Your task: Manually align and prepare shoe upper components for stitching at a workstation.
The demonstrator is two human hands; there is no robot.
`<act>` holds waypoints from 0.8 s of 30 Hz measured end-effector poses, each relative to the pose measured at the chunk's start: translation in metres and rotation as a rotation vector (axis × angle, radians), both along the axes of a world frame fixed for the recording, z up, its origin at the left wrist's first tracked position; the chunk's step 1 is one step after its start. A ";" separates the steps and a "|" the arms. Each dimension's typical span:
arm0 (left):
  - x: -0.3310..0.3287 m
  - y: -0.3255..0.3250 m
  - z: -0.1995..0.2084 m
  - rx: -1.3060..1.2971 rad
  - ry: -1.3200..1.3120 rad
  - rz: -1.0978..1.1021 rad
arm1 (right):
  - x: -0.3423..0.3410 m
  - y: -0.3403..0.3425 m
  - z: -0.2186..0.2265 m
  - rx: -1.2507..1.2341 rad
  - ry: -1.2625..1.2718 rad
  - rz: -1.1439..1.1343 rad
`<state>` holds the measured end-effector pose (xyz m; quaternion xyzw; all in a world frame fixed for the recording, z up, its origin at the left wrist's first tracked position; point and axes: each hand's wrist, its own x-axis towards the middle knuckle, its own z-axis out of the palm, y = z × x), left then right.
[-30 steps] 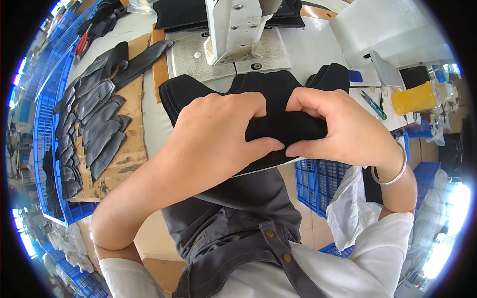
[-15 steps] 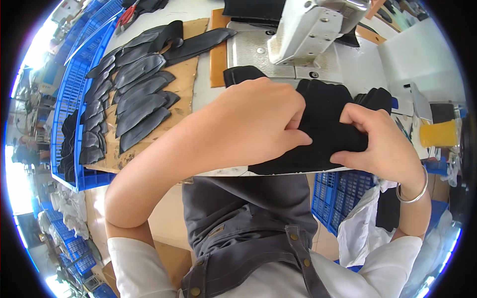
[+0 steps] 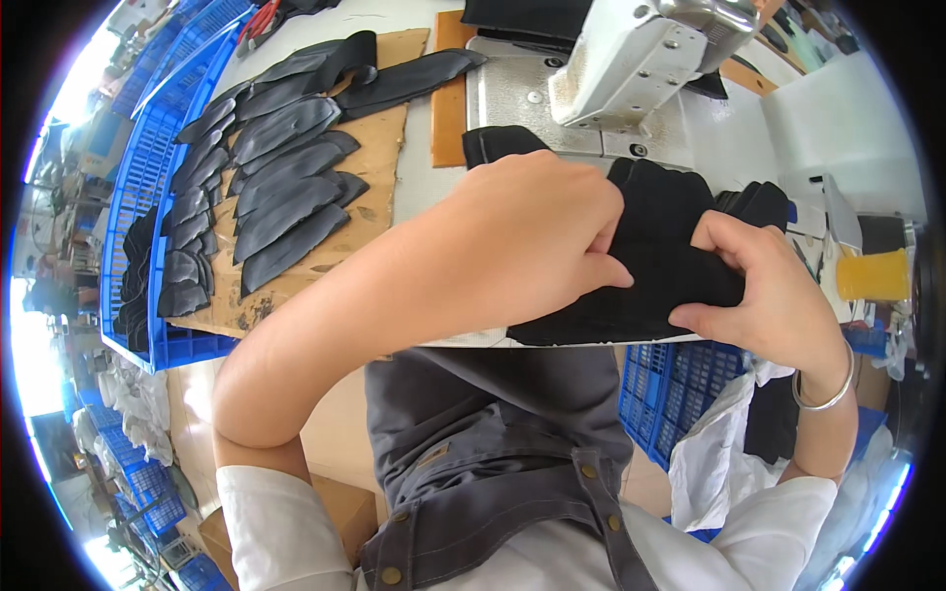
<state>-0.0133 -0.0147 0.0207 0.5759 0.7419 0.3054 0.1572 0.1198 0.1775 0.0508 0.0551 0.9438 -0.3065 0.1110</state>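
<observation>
A black fabric piece (image 3: pixel 658 231) with a scalloped far edge lies across the near edge of the white table, in front of a white sewing machine (image 3: pixel 626 74). My left hand (image 3: pixel 552 231) is closed on its left part, fingers curled under and thumb pressed on the cloth. At the right side of the same piece, my right hand (image 3: pixel 764 281) grips with bent fingers and thumb, a silver bangle on the wrist. What lies under my left fingers is hidden. Another black piece (image 3: pixel 498 145) shows beyond my left hand, and more black pieces (image 3: pixel 757 202) lie behind the right one.
To the left, overlapping dark leaf-shaped pieces (image 3: pixel 291 212) lie on a cardboard sheet (image 3: pixel 379 148). A blue crate (image 3: pixel 133 217) stands beside it, with red-handled scissors (image 3: pixel 261 22) farther back. At the right is a yellow cylinder (image 3: pixel 872 276); below the table edge stands another blue crate (image 3: pixel 680 394) with white cloth.
The table and its things sit slightly farther right in the picture. Both hands keep nearly the same grip on the black fabric.
</observation>
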 end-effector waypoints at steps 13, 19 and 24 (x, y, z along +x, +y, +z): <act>0.101 -0.005 -0.060 0.013 0.810 0.214 | 0.009 0.025 0.003 0.062 -0.018 0.048; 0.101 -0.004 -0.060 0.016 0.797 0.177 | 0.020 0.050 0.003 -0.099 -0.110 -0.076; 0.098 -0.005 -0.060 0.080 0.778 0.161 | 0.018 0.052 0.005 -0.111 -0.120 -0.004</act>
